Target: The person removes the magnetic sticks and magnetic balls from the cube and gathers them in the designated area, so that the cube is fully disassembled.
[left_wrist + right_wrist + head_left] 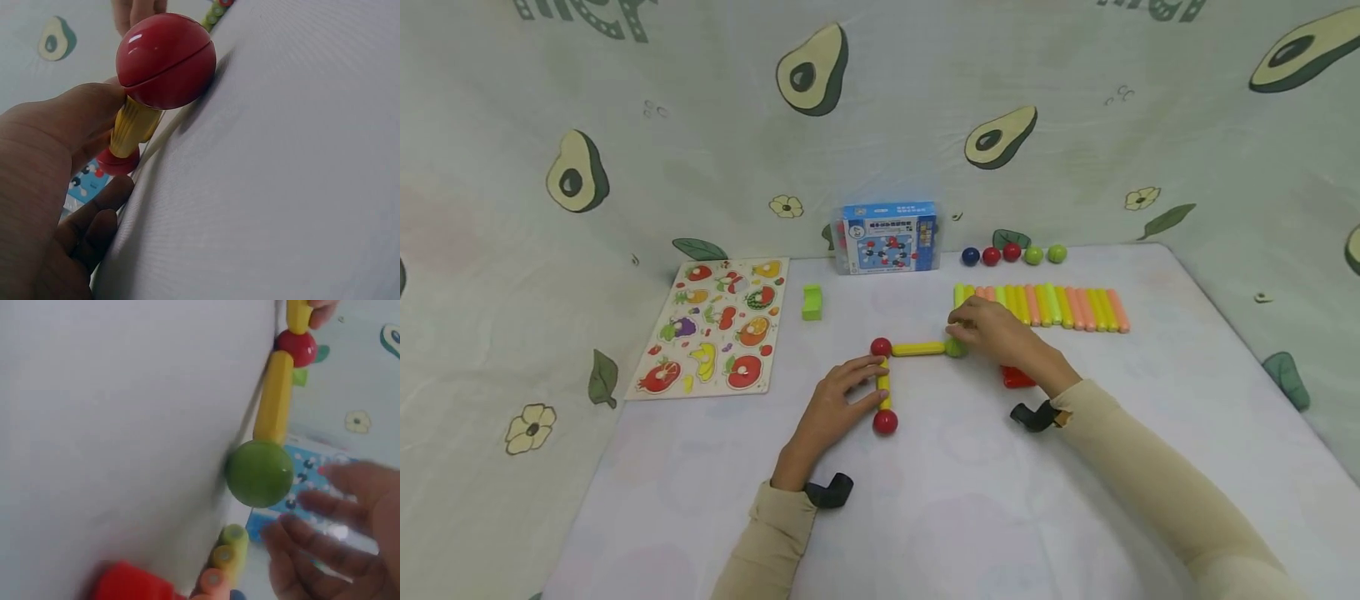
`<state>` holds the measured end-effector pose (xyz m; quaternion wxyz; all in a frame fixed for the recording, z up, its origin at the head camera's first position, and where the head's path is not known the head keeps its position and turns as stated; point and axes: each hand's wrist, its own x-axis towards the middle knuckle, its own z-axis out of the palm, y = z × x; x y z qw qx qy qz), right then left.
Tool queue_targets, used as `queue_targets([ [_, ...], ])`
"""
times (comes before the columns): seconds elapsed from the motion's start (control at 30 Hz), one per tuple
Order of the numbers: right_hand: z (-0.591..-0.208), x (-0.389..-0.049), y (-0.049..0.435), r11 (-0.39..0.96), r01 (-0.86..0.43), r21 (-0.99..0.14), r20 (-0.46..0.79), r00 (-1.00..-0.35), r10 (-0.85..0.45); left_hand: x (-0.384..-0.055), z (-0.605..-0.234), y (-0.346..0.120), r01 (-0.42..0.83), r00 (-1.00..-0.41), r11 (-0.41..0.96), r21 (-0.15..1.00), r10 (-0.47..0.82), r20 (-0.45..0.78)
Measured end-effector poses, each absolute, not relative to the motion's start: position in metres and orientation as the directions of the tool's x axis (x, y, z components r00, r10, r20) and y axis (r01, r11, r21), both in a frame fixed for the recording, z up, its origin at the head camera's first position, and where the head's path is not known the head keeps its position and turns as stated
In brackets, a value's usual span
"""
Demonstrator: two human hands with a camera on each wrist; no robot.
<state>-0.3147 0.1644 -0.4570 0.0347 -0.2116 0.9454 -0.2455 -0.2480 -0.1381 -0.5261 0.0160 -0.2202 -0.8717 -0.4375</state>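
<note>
Two yellow sticks and three balls form an L on the table. My left hand (835, 404) holds the near yellow stick (884, 385), thumb and fingertips on it. A red ball (885, 422) caps this stick's near end, large in the left wrist view. Another red ball (881, 347) forms the corner. From there the second yellow stick (919, 348) runs right to a green ball (260, 474). My right hand (337, 531) hovers beside the green ball, fingers loosely bent and apart from it, holding nothing in the right wrist view.
Behind my right hand lies a row of coloured sticks (1078, 308), with several balls (1012, 252) beyond. A red piece (1018, 378) lies under my right wrist. A blue box (891, 237), green block (812, 302) and fruit board (711, 329) stand at the back and left.
</note>
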Motion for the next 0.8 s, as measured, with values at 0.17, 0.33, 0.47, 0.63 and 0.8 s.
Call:
queue_targets([
  [0.17,-0.46,-0.302,0.162,0.76,-0.448,-0.471,-0.003,-0.861,-0.509,-0.248,-0.526,-0.138,0.389,-0.909,0.539,0.747,0.357,0.216],
  [0.33,-0.47,-0.297,0.158,0.764,-0.511,-0.394,0.02,-0.836,-0.549,-0.248,-0.527,-0.137,0.4,-0.905,0.53,0.748,0.36,0.228],
  [0.47,-0.474,-0.295,0.155,0.749,-0.563,-0.35,0.065,-0.812,-0.58,-0.248,-0.526,-0.136,0.399,-0.904,0.522,0.754,0.365,0.225],
  [0.63,-0.474,-0.293,0.158,0.763,-0.549,-0.34,0.071,-0.824,-0.562,-0.248,-0.526,-0.134,0.397,-0.901,0.52,0.756,0.376,0.215],
  [0.8,-0.476,-0.295,0.158,0.752,-0.558,-0.35,0.084,-0.819,-0.568,-0.248,-0.526,-0.136,0.392,-0.906,0.522,0.757,0.364,0.218],
])
